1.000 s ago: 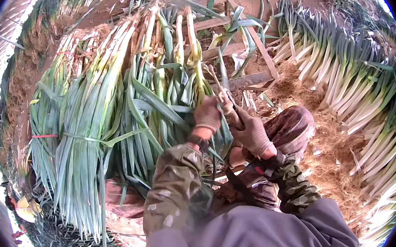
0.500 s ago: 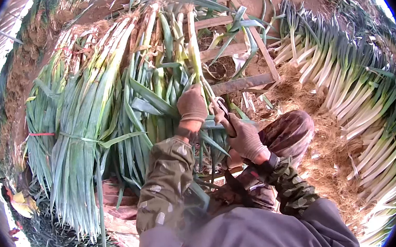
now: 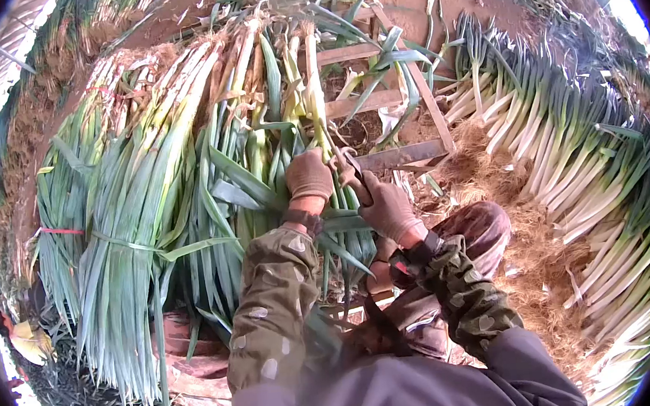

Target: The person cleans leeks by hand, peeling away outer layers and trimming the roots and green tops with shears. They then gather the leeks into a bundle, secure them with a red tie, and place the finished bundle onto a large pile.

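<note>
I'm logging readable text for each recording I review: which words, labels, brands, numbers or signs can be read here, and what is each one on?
No text can be read in this picture.
Grey garment: a faint mark near its middle, too small and blurred to read, or even to confirm as lettering.
Red tie around the leaves: no lettering can be made out.

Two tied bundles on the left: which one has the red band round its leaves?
The outermost bundle, farthest left. The bundle beside it has a green tie round its leaves instead.
</note>
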The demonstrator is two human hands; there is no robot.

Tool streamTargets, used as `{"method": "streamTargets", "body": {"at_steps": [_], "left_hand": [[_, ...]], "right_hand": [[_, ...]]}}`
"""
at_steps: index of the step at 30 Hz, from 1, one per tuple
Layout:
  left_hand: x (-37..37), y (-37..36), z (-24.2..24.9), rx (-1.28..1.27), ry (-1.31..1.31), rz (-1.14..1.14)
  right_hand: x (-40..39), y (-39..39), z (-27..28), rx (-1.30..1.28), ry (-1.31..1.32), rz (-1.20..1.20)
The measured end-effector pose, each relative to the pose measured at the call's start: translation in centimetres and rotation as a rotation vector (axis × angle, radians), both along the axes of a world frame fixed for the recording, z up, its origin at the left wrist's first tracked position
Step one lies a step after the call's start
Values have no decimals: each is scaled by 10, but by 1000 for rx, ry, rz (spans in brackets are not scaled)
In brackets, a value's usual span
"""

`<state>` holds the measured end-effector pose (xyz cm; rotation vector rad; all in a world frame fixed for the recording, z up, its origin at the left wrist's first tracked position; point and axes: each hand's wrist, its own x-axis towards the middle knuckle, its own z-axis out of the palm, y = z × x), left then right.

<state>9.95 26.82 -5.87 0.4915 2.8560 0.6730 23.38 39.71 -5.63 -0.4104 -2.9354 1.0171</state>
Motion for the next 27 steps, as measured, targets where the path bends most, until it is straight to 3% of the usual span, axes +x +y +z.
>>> {"method": "streamTargets", "body": {"at_steps": [3, 8, 11, 15, 20, 24, 27], "left_hand": [[0, 7, 0, -125, 54, -13], [-2, 21, 9, -256, -14, -22], [-2, 27, -11, -249, 146, 42], [-2, 26, -10, -274, 80, 18], [-4, 30, -8, -184, -47, 135], [-8, 27, 1, -20, -172, 172], [1, 30, 19, 79, -243, 226]], "right_hand": [[-30, 11, -6, 38, 107, -20], [-86, 28, 1, 89, 24, 27], [-121, 37, -8, 64, 51, 8], [-163, 47, -9, -2, 20, -74], [-216, 66, -17, 91, 86, -48], [-202, 73, 6, 38, 30, 84], [-160, 83, 11, -273, 41, 11]]}}
